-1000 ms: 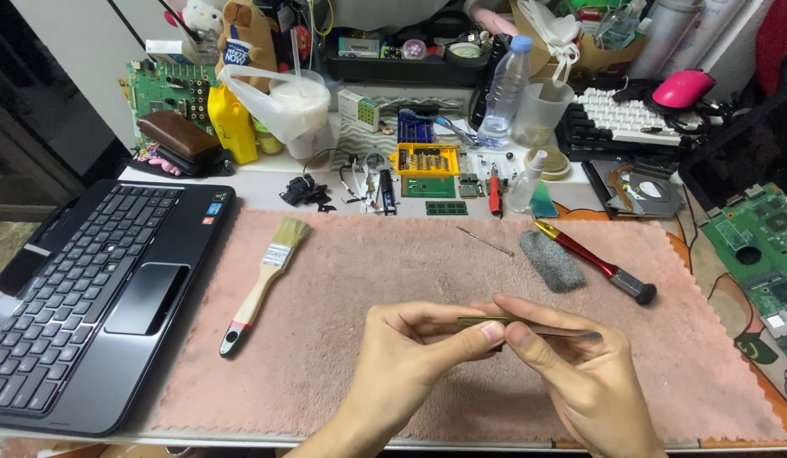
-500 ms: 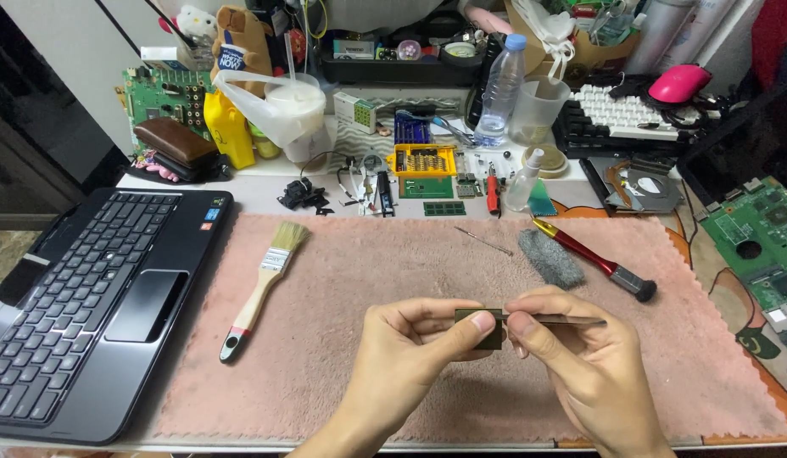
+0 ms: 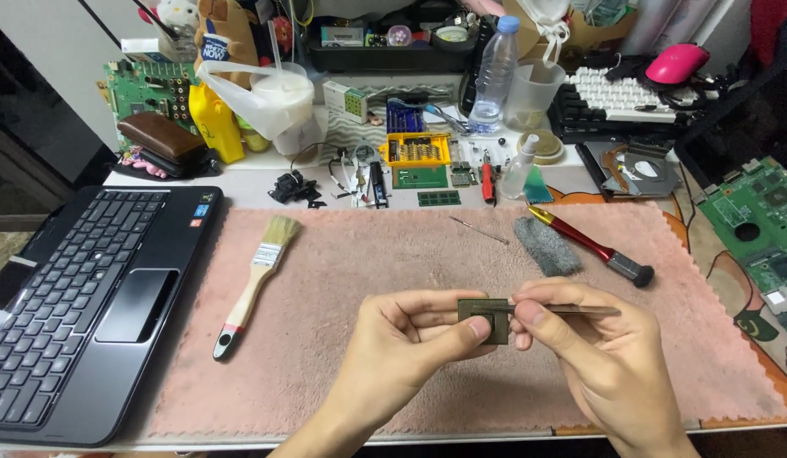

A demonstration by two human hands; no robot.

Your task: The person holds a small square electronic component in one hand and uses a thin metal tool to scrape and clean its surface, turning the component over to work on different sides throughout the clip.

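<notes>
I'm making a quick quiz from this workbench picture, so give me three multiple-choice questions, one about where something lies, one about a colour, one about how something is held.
1. Where does the paintbrush lie?
A. on the pink mat, left of the hands
B. on the laptop keyboard
C. inside the yellow tray

2. What colour is the screwdriver handle on the mat?
A. blue
B. red
C. white

3. How is the small square chip held?
A. lying flat on the mat
B. pinched by the left hand while the right hand puts a thin tool to it
C. held in the right hand alone

Answers: 1 A, the brush rests on the mat beside the laptop. 2 B, its shaft is red with a dark end. 3 B, both hands meet at the chip above the mat.
</notes>
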